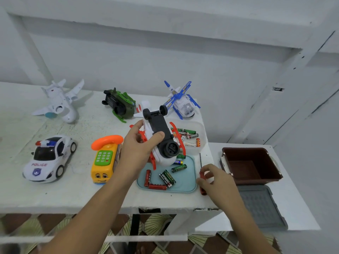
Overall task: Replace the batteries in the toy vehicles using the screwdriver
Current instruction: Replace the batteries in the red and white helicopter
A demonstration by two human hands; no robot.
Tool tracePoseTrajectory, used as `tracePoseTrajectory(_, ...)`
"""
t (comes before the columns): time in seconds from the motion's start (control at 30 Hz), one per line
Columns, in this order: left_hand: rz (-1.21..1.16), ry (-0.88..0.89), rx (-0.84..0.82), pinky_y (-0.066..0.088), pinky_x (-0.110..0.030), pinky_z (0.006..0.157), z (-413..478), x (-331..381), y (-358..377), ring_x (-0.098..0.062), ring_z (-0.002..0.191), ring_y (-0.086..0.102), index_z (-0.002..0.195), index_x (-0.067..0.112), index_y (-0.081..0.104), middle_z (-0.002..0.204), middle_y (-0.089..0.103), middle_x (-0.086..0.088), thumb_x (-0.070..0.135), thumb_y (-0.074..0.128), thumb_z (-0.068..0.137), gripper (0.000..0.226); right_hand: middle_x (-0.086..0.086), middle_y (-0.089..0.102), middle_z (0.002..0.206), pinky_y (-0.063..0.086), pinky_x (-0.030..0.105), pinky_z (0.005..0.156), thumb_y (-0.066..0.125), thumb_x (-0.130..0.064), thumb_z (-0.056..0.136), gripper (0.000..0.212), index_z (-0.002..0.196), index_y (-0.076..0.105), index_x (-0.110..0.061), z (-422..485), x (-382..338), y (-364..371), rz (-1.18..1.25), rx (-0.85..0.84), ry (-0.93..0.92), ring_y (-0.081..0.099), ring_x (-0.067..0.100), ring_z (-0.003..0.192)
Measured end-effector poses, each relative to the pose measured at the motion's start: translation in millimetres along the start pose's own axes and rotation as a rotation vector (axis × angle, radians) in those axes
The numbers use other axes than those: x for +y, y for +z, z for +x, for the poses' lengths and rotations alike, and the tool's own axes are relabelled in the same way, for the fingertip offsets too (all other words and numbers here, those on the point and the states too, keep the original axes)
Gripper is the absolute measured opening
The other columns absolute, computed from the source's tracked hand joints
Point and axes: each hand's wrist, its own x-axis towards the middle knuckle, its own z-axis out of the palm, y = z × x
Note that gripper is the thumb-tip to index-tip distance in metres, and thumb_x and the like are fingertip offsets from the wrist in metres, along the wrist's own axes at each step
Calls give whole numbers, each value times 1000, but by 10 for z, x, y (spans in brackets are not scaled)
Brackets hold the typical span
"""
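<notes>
Over the white bench (55, 195) the left grip (138, 154) holds the upturned helicopter (160, 125) (belly up); at four o'clock the right grip (216, 178) pinches the red screwdriver (201, 175).

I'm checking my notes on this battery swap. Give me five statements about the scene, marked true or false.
The left hand holds the white-and-red toy helicopter, black underside up. True.
The right hand drives the red-handled screwdriver into that helicopter. False: it grips the screwdriver down beside the light-blue plastic tray.
Loose batteries lie in the tray. True.
The brown plastic box is full of batteries. False: it looks empty.
The white toy police car lies upside down. False: it stands on its wheels.
</notes>
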Motion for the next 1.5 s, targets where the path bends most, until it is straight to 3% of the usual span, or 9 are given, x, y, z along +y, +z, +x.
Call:
tracePoseTrajectory(0.33,-12,39,-9,60,-46,84,-253,53,96,-22,93,74,135,25,55,106,75,-4,16,73,87,52,-4,62,99,39,24,66,63,-39,89,20,106,61,-27,40,25,-161,76,-24,-18,57,11,87)
tracePoseTrajectory(0.53,-15,50,4,59,-47,85,-378,63,70,-20,95,73,126,29,61,107,75,-1,21,73,87,41,-12,68,97,46,13,67,62,-19,93,11,94,67,-28,-45,-588,-395,566,152,-386,61,1,87)
tracePoseTrajectory(0.63,-26,71,23,60,-36,67,-419,132,22,-16,83,75,106,36,65,90,77,4,23,69,91,20,-14,64,109,48,14,79,58,-17,96,22,112,66,-30,-105,-940,-347,517,65,-588,60,3,97)
tracePoseTrajectory(0.77,-38,66,63,54,-25,51,-460,302,-77,-10,74,73,114,27,66,84,76,6,33,55,99,19,-11,53,124,34,1,90,58,-24,95,38,133,54,-26,-95,-1225,-207,349,23,-685,50,-2,109)
tracePoseTrajectory(0.9,-11,53,111,56,-30,54,-430,476,-260,-2,72,72,99,40,67,79,75,15,49,24,105,45,-11,48,122,42,14,91,65,-38,89,48,133,50,-29,-23,-1442,-133,384,18,-664,52,-1,107)
tracePoseTrajectory(0.97,-2,86,142,56,-30,52,-420,563,-358,5,65,68,96,44,62,70,72,20,44,21,106,43,-11,44,123,41,8,90,71,-45,82,58,134,47,-31,24,-1567,-99,426,-3,-647,48,-8,107)
tracePoseTrajectory(1.17,102,280,226,59,-27,75,-286,694,-716,18,93,60,128,39,54,112,59,23,28,32,107,32,-3,53,120,58,40,81,86,-30,68,65,115,44,-40,274,-1970,73,771,-108,-534,63,10,101)
tracePoseTrajectory(1.33,322,489,357,58,-31,87,-102,636,-1172,10,108,59,128,36,56,119,62,19,16,62,96,39,3,60,110,58,31,60,74,-1,80,57,120,45,-28,514,-2394,276,1043,-219,-437,72,17,82)
tracePoseTrajectory(1.5,396,725,564,53,-10,67,184,690,-1738,0,110,53,123,37,53,114,51,7,6,79,80,59,10,70,107,52,31,51,63,0,89,46,127,47,-21,733,-2888,708,1287,-338,-289,70,22,76)
